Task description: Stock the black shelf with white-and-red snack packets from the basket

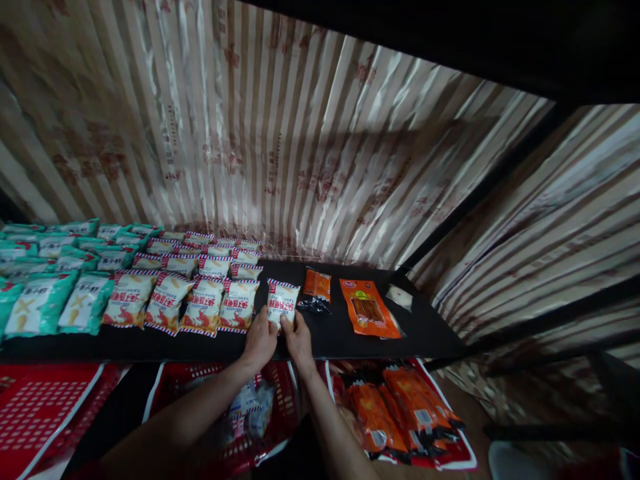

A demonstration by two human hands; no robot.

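Note:
Both my hands meet at a small white snack bag [283,299] with a red and blue striped edge, above the black shelf [280,347]. My left hand [261,339] grips its lower left side, and my right hand [299,337] has the lower right corner with the thumb on the front. Left of it, matching snack bags [239,305] stand in rows. An orange and black packet [317,288] lies just right of my right hand. Whether the held bag's base touches the shelf is hidden by my fingers.
Teal snack bags [87,302] fill the shelf's left end. A flat orange packet [367,307] and a small white packet [400,297] lie at right. Below are red baskets [45,407], one holding orange packets [415,407]. A dark slanted post [450,220] stands behind, before striped sheeting.

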